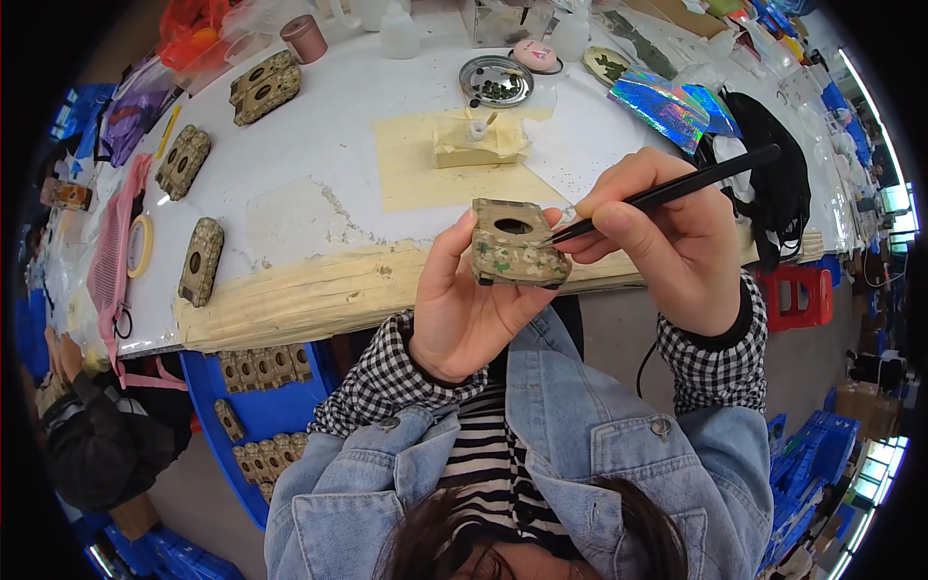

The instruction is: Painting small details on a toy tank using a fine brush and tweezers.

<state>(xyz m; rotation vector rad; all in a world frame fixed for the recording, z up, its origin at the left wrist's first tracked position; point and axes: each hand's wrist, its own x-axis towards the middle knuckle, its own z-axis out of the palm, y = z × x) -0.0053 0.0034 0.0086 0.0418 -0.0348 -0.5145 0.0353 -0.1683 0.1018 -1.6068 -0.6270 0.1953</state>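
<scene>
My left hand holds a small camouflage-patterned model tank hull up in front of the table's near edge. The hull has a round dark hole in its top and lighter and green patches along the side facing me. In my right hand is a pair of black tweezers, gripped between thumb and fingers and slanting down to the left. Their tips meet the hull's surface just beside the hole. Whether a tiny piece sits between the tips is too small to tell.
Beyond my hands stands a tape-covered block with a small cup. Behind it lies a round metal dish holding green bits. More hulls sit at left, near a tape roll. A blue tray below holds several hulls. Another person is at left.
</scene>
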